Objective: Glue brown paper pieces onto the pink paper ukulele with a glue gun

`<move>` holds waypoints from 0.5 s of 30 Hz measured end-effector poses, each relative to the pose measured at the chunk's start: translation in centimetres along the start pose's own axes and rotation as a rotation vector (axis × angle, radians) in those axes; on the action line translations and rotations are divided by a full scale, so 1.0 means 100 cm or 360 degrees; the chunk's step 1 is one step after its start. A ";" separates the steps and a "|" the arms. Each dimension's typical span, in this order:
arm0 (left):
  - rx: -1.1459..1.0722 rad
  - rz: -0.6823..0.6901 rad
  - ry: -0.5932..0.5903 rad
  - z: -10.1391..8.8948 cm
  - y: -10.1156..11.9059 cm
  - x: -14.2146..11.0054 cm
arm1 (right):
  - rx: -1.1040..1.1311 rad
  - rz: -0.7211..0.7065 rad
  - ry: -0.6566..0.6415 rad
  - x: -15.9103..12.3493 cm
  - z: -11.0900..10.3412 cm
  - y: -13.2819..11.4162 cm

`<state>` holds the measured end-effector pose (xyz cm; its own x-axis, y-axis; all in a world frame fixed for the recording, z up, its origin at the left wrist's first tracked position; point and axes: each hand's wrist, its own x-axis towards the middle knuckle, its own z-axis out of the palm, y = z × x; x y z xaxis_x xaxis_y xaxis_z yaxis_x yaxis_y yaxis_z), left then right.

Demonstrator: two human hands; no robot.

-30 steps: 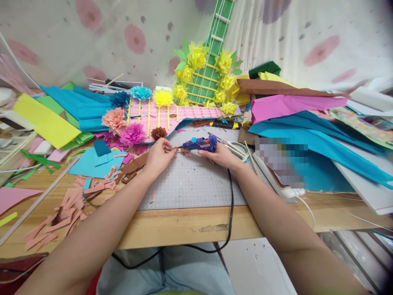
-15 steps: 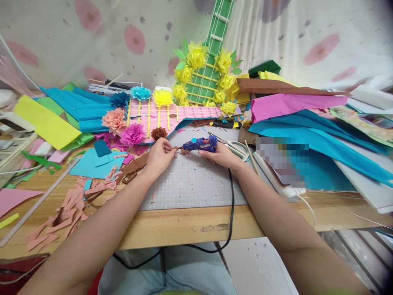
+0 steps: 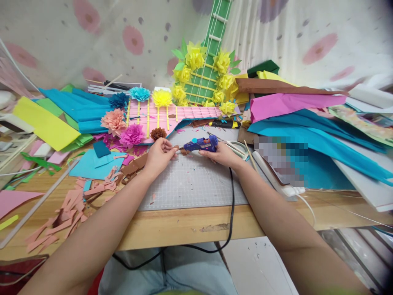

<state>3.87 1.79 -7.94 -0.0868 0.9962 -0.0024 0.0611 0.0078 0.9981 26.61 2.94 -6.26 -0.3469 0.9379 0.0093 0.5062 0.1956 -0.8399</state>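
My right hand (image 3: 219, 152) is wrapped round a blue hot glue gun (image 3: 201, 144), its nozzle pointing left. A black cord (image 3: 232, 205) runs down from the gun over the table edge. Between the thumb and fingers of my left hand (image 3: 162, 155) is a small brown paper piece (image 3: 175, 147), right at the nozzle tip. Both hands are above a grey cutting mat (image 3: 184, 188). Just behind the left hand, a brown paper flower (image 3: 158, 133) sits on the edge of a pink paper guitar (image 3: 190, 112), near a magenta flower (image 3: 132, 135).
A green guitar neck (image 3: 208, 65) with yellow flowers stands behind. Scissors (image 3: 236, 149) and a white power strip (image 3: 276, 176) lie to the right, below folded blue paper (image 3: 322, 135). Salmon paper scraps (image 3: 66, 213) and light-blue sheets (image 3: 89, 164) are spread on the left.
The glue gun and the brown paper piece stay tip to tip, with only a tiny shift in their position. The rest of the view has moved very slightly with the camera.
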 end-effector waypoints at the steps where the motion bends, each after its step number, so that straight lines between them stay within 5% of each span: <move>1: -0.0043 -0.0013 -0.0013 0.001 0.002 -0.001 | -0.0005 0.0046 0.0012 -0.001 -0.002 -0.001; 10: -0.0248 -0.0059 -0.0076 0.000 0.013 -0.004 | -0.0033 0.0401 0.0543 0.010 -0.001 0.010; 15: -0.0340 -0.0155 -0.0030 0.003 0.017 -0.008 | -0.0283 0.0334 0.0651 0.014 0.005 0.010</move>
<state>4.35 1.00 -6.23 -0.0631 0.9931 -0.0985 -0.1588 0.0875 0.9834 26.22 4.30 -7.31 0.0974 0.9910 0.0922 0.6713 0.0030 -0.7412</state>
